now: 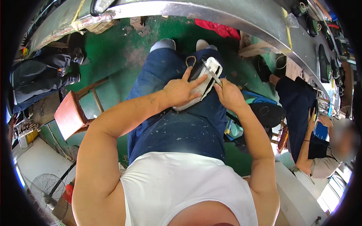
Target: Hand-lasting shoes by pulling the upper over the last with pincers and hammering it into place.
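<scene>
On my lap lies a shoe (194,71), its upper dark and its edge and underside white, with a dark loop standing up at its far end. My left hand (183,91) holds it from the left, fingers pressed over its near part. In my right hand (230,95) is a slim metal hand tool (213,75). The fingers wrap round its near end, while its far end touches or lies just over the white edge of the shoe. What kind of tool it is cannot be made out.
A metal-edged workbench (158,8) curves across the far side, with shoes (323,64) on its right stretch. A red-topped stool (70,116) stands at left. One person (37,77) is at the far left; another (298,101) sits at right. A fan (47,190) is at lower left.
</scene>
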A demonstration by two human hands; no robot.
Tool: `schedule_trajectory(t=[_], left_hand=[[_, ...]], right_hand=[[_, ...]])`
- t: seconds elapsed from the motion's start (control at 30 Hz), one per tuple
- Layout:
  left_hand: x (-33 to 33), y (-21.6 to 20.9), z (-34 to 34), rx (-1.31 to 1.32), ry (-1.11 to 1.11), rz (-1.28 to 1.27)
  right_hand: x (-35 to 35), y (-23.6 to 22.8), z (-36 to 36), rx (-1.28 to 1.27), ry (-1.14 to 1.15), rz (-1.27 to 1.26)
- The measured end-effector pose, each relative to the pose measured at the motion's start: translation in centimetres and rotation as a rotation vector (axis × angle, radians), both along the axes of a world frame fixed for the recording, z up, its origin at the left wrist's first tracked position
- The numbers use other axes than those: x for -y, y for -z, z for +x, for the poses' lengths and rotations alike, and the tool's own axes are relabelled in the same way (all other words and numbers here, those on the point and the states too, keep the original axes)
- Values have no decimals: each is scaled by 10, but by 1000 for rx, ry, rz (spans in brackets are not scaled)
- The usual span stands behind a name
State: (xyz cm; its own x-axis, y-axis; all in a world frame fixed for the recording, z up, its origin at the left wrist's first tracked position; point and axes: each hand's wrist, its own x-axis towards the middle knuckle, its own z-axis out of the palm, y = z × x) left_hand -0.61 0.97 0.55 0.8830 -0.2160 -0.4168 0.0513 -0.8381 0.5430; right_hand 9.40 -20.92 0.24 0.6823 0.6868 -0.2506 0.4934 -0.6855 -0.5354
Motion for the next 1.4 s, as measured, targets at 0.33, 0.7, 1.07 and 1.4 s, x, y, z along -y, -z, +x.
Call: schedule_trajectory(t=[0.33, 0.7, 1.07, 1.4], left_hand=[[0, 41, -47, -19, -566, -501], [-56, -85, -13, 353, -120, -210], [-23, -3, 82, -73, -374, -383], [-10, 10, -8, 258, -480, -115]], right_hand=[[4, -32, -41, -158, 11, 156], [56, 26, -96, -430, 436, 516], [60, 5, -84, -488, 479, 506], [36, -32, -44, -345, -18, 145]])
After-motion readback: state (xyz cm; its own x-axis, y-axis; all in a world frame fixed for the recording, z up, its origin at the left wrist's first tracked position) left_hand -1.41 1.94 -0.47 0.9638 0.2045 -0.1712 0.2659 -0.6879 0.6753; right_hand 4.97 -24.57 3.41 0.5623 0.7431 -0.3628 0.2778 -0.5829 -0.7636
